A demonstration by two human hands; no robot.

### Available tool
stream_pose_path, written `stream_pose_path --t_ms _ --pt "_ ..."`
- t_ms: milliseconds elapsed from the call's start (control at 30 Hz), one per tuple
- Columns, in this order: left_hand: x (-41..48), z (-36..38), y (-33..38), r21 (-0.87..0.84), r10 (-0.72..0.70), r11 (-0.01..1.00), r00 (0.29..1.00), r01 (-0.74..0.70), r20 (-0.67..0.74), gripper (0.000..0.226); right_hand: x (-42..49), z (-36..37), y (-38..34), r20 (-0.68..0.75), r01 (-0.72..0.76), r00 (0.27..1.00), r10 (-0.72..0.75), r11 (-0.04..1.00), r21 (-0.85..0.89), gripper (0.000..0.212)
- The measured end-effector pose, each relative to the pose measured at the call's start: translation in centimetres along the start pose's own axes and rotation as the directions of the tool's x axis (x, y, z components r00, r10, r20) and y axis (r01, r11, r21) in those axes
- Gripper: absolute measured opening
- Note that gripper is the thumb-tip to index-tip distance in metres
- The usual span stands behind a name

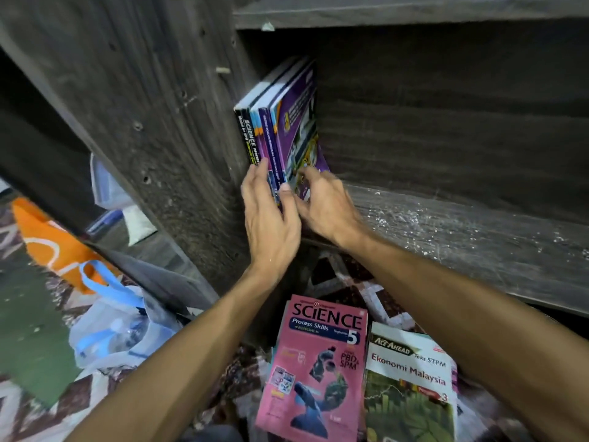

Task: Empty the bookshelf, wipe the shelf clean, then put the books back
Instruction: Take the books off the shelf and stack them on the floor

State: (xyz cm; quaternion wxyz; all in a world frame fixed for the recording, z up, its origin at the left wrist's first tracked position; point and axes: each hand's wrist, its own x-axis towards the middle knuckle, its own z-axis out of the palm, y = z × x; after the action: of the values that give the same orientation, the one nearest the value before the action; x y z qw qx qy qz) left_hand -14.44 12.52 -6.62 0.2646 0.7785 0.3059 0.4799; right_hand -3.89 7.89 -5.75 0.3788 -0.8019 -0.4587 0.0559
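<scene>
The left hand [271, 218] is pressing flat, fingers straight, against the spines of the books [280, 122] standing upright at the left end of the shelf [462, 231]. The right hand [325, 205] is bending its fingers onto the purple cover of the rightmost one. Its thumb is hidden, so I cannot tell whether it is gripping. The books are leaning against the side wall [159, 122]. Nearer, on the patterned floor [350, 279], a pink science book [315, 371] and a green economics book [411, 393] are lying side by side. A plastic bag [118, 330] and an orange bag [54, 237] are sitting off to the left.
</scene>
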Motion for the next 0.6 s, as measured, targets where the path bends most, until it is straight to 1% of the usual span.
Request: stream_pose_path --t_ms 100,200,300,400,500,600 --pt "0.6 0.1 0.6 -0.016 -0.027 1.000 0.999 0.026 -0.028 0.052 0.9 0.2 -0.9 -0.010 0.019 1.000 -0.019 1.000 -0.004 0.055" --pt "0.8 0.1 0.7 -0.039 -0.067 0.997 0.996 0.065 -0.055 0.056 1.6 0.7 -1.2 -0.023 -0.008 1.000 0.008 1.000 -0.029 0.058" --pt "1.2 0.0 0.4 -0.090 -0.130 0.988 0.990 0.125 -0.046 0.069 2.0 0.7 -1.4 -0.047 -0.032 0.998 0.029 0.997 -0.065 0.063" --pt "1.7 0.0 0.4 -0.087 -0.167 0.983 0.986 0.164 -0.019 0.079 2.2 0.8 -1.1 -0.058 -0.031 0.998 0.027 0.997 -0.069 0.067" --pt "1.9 0.0 0.7 -0.055 -0.157 0.986 0.988 0.156 -0.003 0.084 2.0 0.3 -0.8 -0.042 0.021 0.999 -0.023 0.999 -0.044 0.074" --pt "2.7 0.3 0.9 -0.009 -0.113 0.994 0.994 0.113 0.000 0.084 1.8 -0.2 0.0 -0.031 0.078 0.996 -0.078 0.997 -0.006 0.083"
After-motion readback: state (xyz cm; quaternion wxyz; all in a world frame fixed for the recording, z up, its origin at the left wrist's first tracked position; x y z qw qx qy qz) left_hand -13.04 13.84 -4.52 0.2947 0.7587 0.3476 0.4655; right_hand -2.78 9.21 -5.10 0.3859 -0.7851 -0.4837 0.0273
